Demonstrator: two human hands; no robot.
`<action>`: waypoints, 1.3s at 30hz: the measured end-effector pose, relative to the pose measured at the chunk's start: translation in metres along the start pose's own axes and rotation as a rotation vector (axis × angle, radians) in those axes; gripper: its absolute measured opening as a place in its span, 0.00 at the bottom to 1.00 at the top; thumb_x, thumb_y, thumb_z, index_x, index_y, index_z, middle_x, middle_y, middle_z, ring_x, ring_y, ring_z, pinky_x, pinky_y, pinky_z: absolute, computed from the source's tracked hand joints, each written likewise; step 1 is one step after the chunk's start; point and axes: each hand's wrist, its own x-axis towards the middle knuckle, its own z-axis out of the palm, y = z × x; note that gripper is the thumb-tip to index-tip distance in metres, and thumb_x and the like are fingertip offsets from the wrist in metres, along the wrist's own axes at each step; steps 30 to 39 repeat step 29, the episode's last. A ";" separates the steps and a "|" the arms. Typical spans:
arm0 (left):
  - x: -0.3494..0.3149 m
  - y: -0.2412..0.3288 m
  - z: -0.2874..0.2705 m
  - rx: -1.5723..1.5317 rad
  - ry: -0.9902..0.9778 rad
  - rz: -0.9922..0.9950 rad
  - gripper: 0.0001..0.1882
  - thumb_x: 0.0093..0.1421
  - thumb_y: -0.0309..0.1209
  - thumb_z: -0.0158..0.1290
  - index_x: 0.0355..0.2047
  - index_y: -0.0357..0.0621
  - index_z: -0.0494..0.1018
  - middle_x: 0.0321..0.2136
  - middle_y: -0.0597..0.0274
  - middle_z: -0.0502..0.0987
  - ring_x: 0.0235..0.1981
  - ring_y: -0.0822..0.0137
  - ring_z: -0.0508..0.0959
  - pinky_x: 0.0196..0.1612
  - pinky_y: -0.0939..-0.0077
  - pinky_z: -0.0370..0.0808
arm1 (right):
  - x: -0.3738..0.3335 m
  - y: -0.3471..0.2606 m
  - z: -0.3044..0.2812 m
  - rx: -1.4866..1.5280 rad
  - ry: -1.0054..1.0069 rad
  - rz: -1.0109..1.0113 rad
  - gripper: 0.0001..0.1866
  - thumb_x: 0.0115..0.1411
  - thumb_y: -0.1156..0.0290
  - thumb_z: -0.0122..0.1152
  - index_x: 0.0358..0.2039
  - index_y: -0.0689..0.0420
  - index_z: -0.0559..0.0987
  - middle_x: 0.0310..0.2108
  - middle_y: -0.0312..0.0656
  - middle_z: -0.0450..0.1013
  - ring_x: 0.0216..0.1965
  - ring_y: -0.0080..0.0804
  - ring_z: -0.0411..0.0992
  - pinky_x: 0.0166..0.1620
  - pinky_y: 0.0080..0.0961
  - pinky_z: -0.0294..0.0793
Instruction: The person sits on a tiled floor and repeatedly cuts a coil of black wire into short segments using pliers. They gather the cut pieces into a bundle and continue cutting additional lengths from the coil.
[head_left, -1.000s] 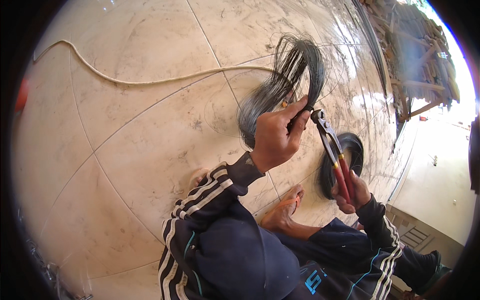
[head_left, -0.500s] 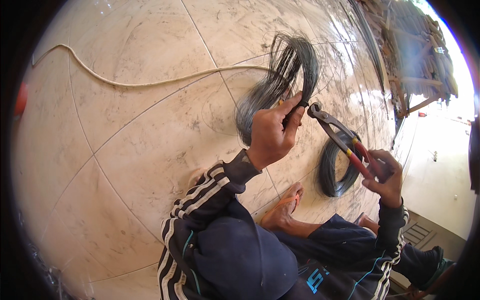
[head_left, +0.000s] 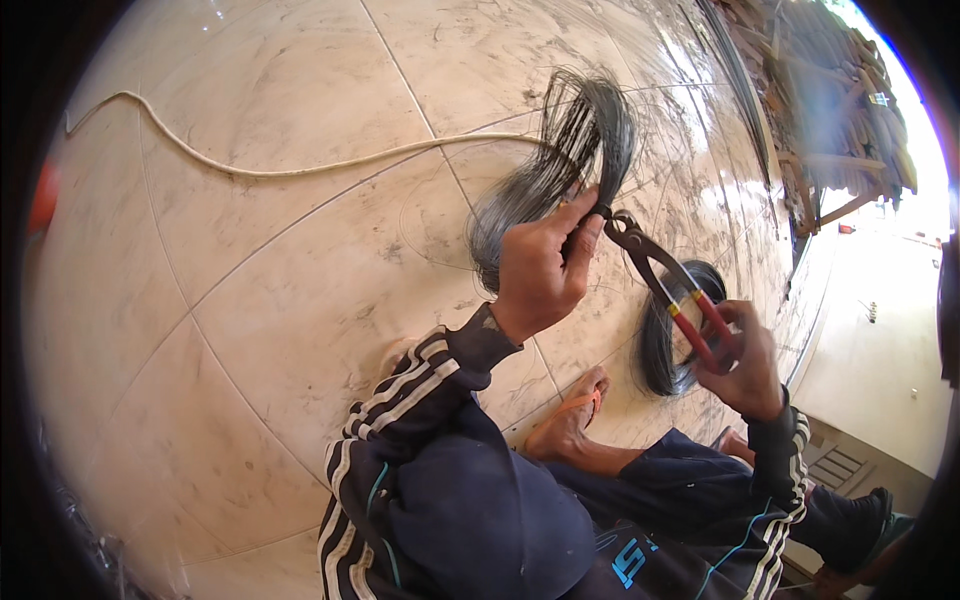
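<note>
Closed around a bent bundle of thin dark wire is my left hand, with thumb and fingers pinching it at a dark binding. Loose strands fan out behind and left of that hand. My right hand grips the red handles of end-cutting pincers. The pincers' jaws touch or nearly touch the binding beside my left thumb; whether they bite on it I cannot make out. Beneath the pincers, a second coil of dark wire lies on the floor.
A pale cable runs across the tiled floor to the wire bundle. Something red stands at the left edge. Stacked wood is at the far right. My sandalled foot rests near the coil.
The pincers have moved left and up against the binding, and their handles have come closer together. My right hand moved left with them; my left hand has barely shifted.
</note>
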 end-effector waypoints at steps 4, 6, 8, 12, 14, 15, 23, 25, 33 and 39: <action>0.005 -0.002 0.000 0.011 0.046 0.001 0.14 0.62 0.28 0.53 0.46 0.32 0.76 0.22 0.47 0.78 0.20 0.56 0.79 0.25 0.71 0.73 | 0.001 -0.007 -0.006 -0.663 0.538 -0.601 0.29 0.40 0.81 0.69 0.48 0.66 0.77 0.38 0.49 0.75 0.36 0.45 0.75 0.36 0.34 0.76; 0.006 0.001 -0.003 0.033 0.010 -0.067 0.15 0.63 0.28 0.53 0.47 0.32 0.75 0.21 0.47 0.78 0.19 0.58 0.80 0.24 0.72 0.73 | 0.006 -0.006 -0.003 -0.775 0.566 -0.598 0.27 0.45 0.79 0.67 0.50 0.67 0.75 0.39 0.52 0.74 0.34 0.44 0.75 0.36 0.36 0.75; 0.008 -0.002 -0.006 0.044 -0.003 -0.080 0.15 0.63 0.28 0.53 0.47 0.31 0.75 0.21 0.48 0.79 0.18 0.61 0.80 0.23 0.72 0.73 | 0.012 0.005 0.004 -0.278 0.154 -0.266 0.25 0.56 0.65 0.60 0.52 0.64 0.73 0.36 0.53 0.74 0.27 0.40 0.73 0.30 0.35 0.73; 0.008 -0.009 -0.003 -0.108 -0.009 -0.020 0.15 0.62 0.27 0.53 0.48 0.31 0.75 0.21 0.48 0.79 0.18 0.64 0.80 0.23 0.74 0.74 | 0.017 0.064 0.031 1.371 -0.642 0.496 0.35 0.65 0.43 0.46 0.67 0.47 0.56 0.23 0.44 0.69 0.10 0.33 0.62 0.08 0.27 0.56; 0.014 -0.014 -0.004 -0.124 -0.039 -0.057 0.15 0.62 0.26 0.54 0.48 0.31 0.75 0.22 0.49 0.80 0.20 0.66 0.82 0.23 0.76 0.74 | 0.021 0.043 0.033 1.268 -0.519 0.393 0.37 0.60 0.42 0.54 0.63 0.51 0.59 0.29 0.46 0.70 0.13 0.35 0.68 0.12 0.26 0.66; 0.013 -0.013 -0.007 -0.116 -0.058 -0.080 0.15 0.63 0.25 0.52 0.49 0.30 0.74 0.26 0.51 0.81 0.22 0.69 0.80 0.26 0.78 0.75 | 0.024 0.046 0.027 1.136 -0.547 0.321 0.40 0.57 0.45 0.60 0.62 0.52 0.58 0.30 0.45 0.71 0.15 0.35 0.70 0.14 0.26 0.69; 0.013 -0.013 -0.012 -0.085 0.031 -0.064 0.14 0.62 0.25 0.53 0.48 0.31 0.75 0.22 0.51 0.80 0.20 0.69 0.81 0.23 0.78 0.74 | 0.013 0.002 -0.006 -0.249 0.326 -0.473 0.31 0.42 0.79 0.72 0.49 0.60 0.72 0.31 0.43 0.73 0.27 0.31 0.75 0.26 0.27 0.75; 0.015 -0.011 -0.013 -0.092 0.037 -0.047 0.15 0.63 0.25 0.52 0.48 0.32 0.75 0.22 0.52 0.80 0.20 0.69 0.81 0.23 0.78 0.74 | 0.015 -0.006 -0.014 -0.579 0.501 -0.655 0.29 0.42 0.79 0.71 0.48 0.60 0.74 0.31 0.44 0.73 0.27 0.33 0.75 0.27 0.29 0.76; 0.017 -0.008 -0.014 -0.058 0.042 -0.085 0.15 0.63 0.25 0.51 0.50 0.33 0.74 0.22 0.53 0.81 0.19 0.69 0.81 0.23 0.79 0.74 | 0.015 -0.006 -0.010 -0.360 0.268 -0.503 0.31 0.43 0.79 0.70 0.51 0.62 0.74 0.35 0.46 0.74 0.30 0.37 0.75 0.31 0.29 0.76; 0.017 -0.008 -0.014 -0.058 0.042 -0.085 0.15 0.63 0.25 0.51 0.50 0.33 0.74 0.22 0.53 0.81 0.19 0.69 0.81 0.23 0.79 0.74 | 0.015 -0.006 -0.010 -0.360 0.268 -0.503 0.31 0.43 0.79 0.70 0.51 0.62 0.74 0.35 0.46 0.74 0.30 0.37 0.75 0.31 0.29 0.76</action>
